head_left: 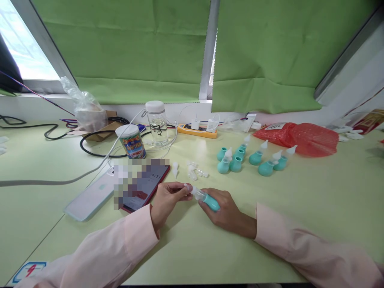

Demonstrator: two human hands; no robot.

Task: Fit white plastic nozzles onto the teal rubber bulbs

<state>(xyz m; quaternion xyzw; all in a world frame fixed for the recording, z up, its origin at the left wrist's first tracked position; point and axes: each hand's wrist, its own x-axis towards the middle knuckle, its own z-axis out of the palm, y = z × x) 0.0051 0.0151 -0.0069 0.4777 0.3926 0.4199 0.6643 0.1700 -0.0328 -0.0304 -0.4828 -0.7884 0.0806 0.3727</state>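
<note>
My right hand [223,210] is wrapped round the teal bulb of a nasal aspirator [211,203], whose clear tube points up and left. At the tube's far end, my left hand [172,200] pinches the pale soft tip between thumb and fingers. Just beyond my hands lie a loose white tip [175,170] and several small clear plastic pieces [196,171]. To the right stand several teal bulbs [266,168], most with a clear tube and white tip fitted. At least one bulb [236,164] has a bare round opening.
Left of my hands lie a dark-screened phone [150,186] and a pale phone [90,196]. Behind them stand a noodle cup [132,142], a lidded jar [157,126] and black cables [85,146]. An orange power strip [196,131] and a red plastic bag [300,138] lie at the back.
</note>
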